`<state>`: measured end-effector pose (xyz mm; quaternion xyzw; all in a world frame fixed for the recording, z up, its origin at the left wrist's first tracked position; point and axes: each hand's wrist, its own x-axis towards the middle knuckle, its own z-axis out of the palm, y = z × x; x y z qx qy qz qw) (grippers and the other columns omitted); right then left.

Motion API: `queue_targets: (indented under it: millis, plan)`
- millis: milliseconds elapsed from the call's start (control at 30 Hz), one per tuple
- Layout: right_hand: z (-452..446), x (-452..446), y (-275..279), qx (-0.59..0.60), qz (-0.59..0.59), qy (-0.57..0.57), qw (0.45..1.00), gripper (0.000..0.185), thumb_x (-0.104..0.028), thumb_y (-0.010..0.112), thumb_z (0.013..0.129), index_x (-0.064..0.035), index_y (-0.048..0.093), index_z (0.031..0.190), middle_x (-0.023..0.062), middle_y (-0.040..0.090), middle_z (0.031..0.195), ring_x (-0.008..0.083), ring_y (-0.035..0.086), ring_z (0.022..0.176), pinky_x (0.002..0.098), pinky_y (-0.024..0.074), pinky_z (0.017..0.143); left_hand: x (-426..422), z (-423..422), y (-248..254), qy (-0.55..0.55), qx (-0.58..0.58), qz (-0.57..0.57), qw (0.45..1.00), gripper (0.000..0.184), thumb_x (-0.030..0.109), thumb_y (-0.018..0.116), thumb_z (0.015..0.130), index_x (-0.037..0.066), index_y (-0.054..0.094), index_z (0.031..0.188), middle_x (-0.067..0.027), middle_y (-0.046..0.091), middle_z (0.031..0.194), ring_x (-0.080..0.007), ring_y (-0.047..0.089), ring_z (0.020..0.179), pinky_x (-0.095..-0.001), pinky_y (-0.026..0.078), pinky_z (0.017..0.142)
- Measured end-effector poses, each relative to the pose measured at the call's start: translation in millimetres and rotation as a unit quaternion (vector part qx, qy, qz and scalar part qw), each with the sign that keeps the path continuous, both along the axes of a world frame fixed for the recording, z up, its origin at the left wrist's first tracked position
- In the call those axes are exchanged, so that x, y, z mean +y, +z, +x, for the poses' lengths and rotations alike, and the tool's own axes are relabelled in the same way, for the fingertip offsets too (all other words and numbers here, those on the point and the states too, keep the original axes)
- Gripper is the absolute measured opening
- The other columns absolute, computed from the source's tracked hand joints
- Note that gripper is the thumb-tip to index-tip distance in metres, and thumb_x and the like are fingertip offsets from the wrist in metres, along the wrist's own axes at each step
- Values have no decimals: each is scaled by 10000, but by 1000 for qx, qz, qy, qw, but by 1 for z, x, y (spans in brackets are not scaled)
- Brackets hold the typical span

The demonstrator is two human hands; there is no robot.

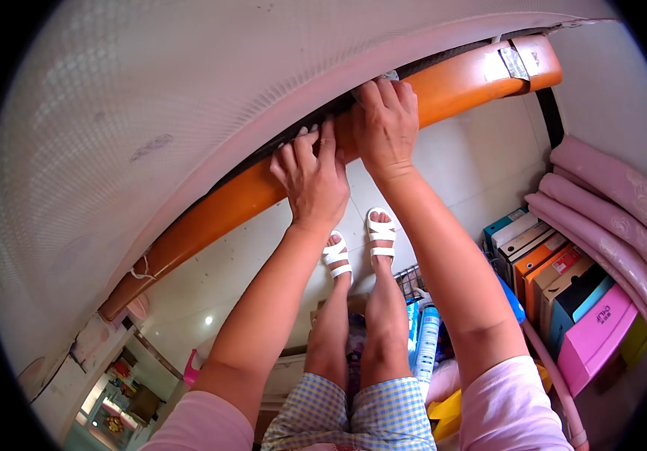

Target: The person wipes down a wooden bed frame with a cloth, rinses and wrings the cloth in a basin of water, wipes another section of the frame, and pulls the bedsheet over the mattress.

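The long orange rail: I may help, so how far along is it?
Apparently done: white cord tied near the lower end of the long orange rail, silvery tape on its upper end. In hand: bare left hand and right hand at its middle, fingers over its edge. Perhaps left: the dark gap beside the pale mesh fabric.

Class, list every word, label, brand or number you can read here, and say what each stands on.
"CHILIF" (middle letters uncertain): pink file box.
Small print beside it: too small to read.
Red label among the other files: too small to read.
Blue-and-white tube: print too blurred.
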<state>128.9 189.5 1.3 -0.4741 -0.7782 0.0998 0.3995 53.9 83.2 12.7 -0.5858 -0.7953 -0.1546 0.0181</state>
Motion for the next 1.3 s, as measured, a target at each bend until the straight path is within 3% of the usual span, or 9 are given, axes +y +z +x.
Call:
queue_targets:
  millis: [200,367,567,700,767,933,1000,1233,1300]
  plan:
    - [-11,-15,11,16,-104,159,982,157,-40,603,679,-74,596,832,81,608,837,289,536,842,370,441,745,-4,-2,-1,-5,-17,-29,999,471,165,608,835,112,530,1296,-76,472,1205,-295,411,1157,-507,268,975]
    - [-2,-14,21,194,-104,31,975,226,34,572,708,-60,616,909,81,639,887,305,548,870,377,452,789,-2,-1,-3,-10,-13,-10,1000,488,166,605,835,113,518,1312,-75,466,1205,-296,412,1161,-513,264,975]
    - [-5,-8,5,50,-28,41,997,294,19,580,716,-50,593,1002,100,624,900,325,543,884,379,455,777,-2,-1,-6,-11,4,6,1000,502,162,607,837,116,503,1326,-69,490,1192,-270,426,1170,-500,272,978]
    - [-5,-12,25,210,-284,128,927,158,0,543,774,-3,620,913,115,613,778,274,572,757,345,478,707,-5,-1,-2,-2,-18,-21,1000,501,155,606,838,118,505,1327,-73,495,1197,-268,432,1168,-503,268,990]
    - [4,-6,28,446,-344,-25,826,136,-6,512,801,9,626,872,77,607,739,165,568,688,285,473,654,-4,-3,-3,-24,1,-3,1000,513,161,605,843,123,494,1343,-77,494,1213,-267,431,1173,-506,264,1002]
    - [21,8,27,377,-300,-100,871,140,-5,548,763,16,629,874,71,611,735,133,548,664,271,475,638,-5,-1,-3,-21,-6,-5,1000,517,155,612,864,134,497,1368,-83,506,1222,-281,423,1174,-496,248,1005]
    - [31,6,41,274,-492,-59,824,165,0,584,722,8,634,879,81,615,745,155,568,687,293,483,661,-5,-2,-2,-23,-4,-17,1000,510,162,612,870,132,500,1366,-82,510,1221,-280,424,1179,-495,247,1008]
    - [9,14,16,286,-164,-85,940,138,27,610,722,-14,604,854,121,648,837,290,614,724,330,499,698,-7,-1,-4,-22,-8,-4,1000,509,156,616,862,138,512,1359,-82,515,1216,-283,427,1198,-502,246,1024]
    - [0,1,8,103,-130,-40,985,256,29,567,670,-65,655,892,153,648,887,353,591,803,399,495,746,-9,-3,-6,-34,1,-7,999,474,148,605,865,140,540,1335,-84,519,1215,-281,437,1217,-506,245,1044]
